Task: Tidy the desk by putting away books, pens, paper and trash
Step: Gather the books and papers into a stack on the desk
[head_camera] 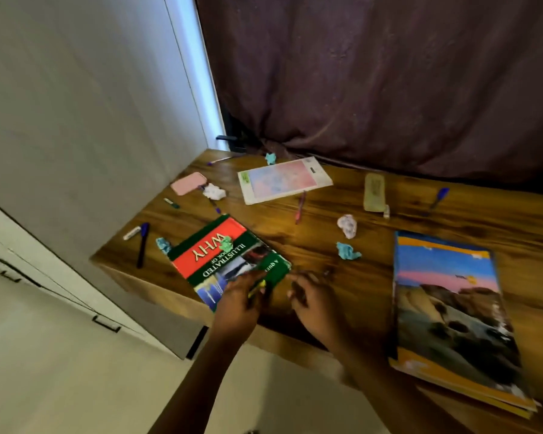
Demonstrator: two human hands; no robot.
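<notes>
At seven o'clock on the desk [342, 195], the green book [223, 261] is found lying flat, with a green paper scrap [227, 244] resting on its cover. Its near corner is overlapped by the left hand [239, 303], whose fingers are curled round a thin yellow-green object [257, 288] of a kind that cannot be told. The right hand [314, 303] is placed just beside it, at three o'clock; it is blurred, and its grip cannot be told. A landscape-cover book [452, 308] is noted at four o'clock, a pink book [282, 180] at twelve, a red pen [300, 208] between them, and a teal paper ball [347, 251] near centre.
</notes>
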